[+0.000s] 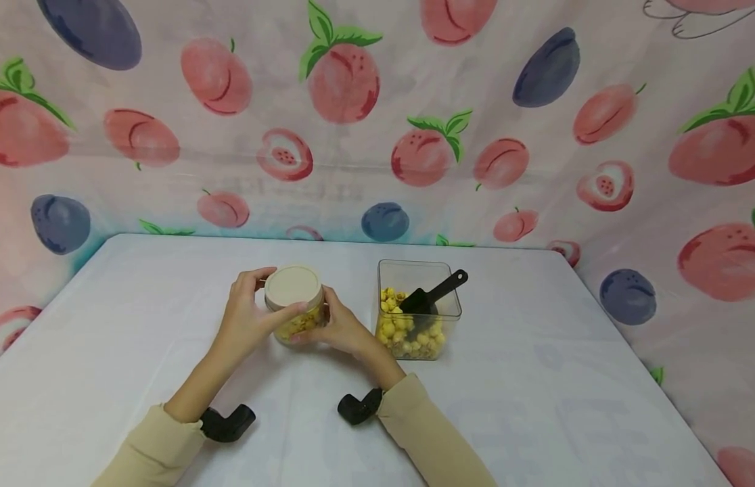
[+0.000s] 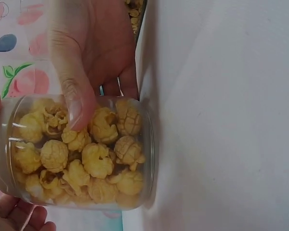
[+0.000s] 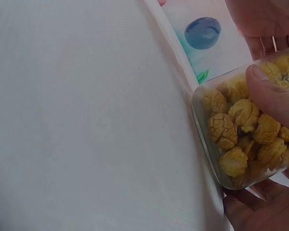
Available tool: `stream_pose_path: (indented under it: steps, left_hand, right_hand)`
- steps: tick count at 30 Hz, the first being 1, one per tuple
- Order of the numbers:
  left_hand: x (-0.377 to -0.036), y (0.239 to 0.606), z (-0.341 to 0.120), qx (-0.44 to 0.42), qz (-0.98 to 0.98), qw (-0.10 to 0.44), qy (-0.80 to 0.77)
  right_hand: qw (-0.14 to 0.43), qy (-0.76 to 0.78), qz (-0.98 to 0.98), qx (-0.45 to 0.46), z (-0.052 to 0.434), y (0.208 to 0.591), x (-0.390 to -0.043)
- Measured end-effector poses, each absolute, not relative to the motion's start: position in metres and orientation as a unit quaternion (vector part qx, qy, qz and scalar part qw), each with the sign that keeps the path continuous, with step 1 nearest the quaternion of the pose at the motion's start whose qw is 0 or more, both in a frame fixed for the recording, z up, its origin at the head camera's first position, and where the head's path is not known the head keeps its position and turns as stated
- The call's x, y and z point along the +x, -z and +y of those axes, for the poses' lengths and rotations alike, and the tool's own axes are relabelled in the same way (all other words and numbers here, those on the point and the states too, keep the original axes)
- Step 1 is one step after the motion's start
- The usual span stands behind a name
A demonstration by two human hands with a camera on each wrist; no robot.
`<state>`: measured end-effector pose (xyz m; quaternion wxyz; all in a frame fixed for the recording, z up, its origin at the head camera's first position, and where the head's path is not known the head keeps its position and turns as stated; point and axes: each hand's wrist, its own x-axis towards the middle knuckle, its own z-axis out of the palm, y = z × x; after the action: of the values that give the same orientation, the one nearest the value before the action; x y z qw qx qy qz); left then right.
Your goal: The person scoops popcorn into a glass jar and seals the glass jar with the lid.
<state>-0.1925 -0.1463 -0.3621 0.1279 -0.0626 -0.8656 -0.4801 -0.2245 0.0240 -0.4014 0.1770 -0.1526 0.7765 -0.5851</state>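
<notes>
Both hands hold a clear jar (image 1: 290, 331) of yellow popcorn with a cream-coloured lid (image 1: 291, 286), upright at the white table. My left hand (image 1: 246, 315) grips it at the left near the top, its thumb lying over the lid's front edge. From the other side my right hand (image 1: 346, 329) holds the jar's lower body, fingers behind and thumb across the front. The right thumb (image 2: 78, 103) presses on the jar wall in the left wrist view. In the right wrist view, the jar's base (image 3: 208, 144) is right by the tablecloth.
To the right stands a square clear container (image 1: 448, 336) partly filled with popcorn (image 1: 408, 335). A black scoop (image 1: 443, 289) leans in it, its handle over the rim. Behind the white table (image 1: 536, 406) hangs a fruit-print cloth (image 1: 344, 155).
</notes>
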Motion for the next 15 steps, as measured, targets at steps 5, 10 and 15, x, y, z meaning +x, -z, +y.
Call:
stream_pose_path:
  steps: [5, 10, 15]
  left_hand:
    - [-0.195, 0.362, -0.148, -0.074, -0.863, 0.139, 0.481]
    - [-0.198, 0.362, -0.153, -0.089, -0.860, 0.141, 0.483]
    - [-0.203, 0.363, -0.160, -0.118, -0.848, 0.119, 0.503]
  right_hand:
    - [0.174, 0.583, 0.778, -0.152, 0.024, 0.400, -0.225]
    - [0.177, 0.582, 0.780, -0.146, 0.024, 0.399, -0.224]
    - [0.173, 0.578, 0.784, -0.146, 0.024, 0.399, -0.225]
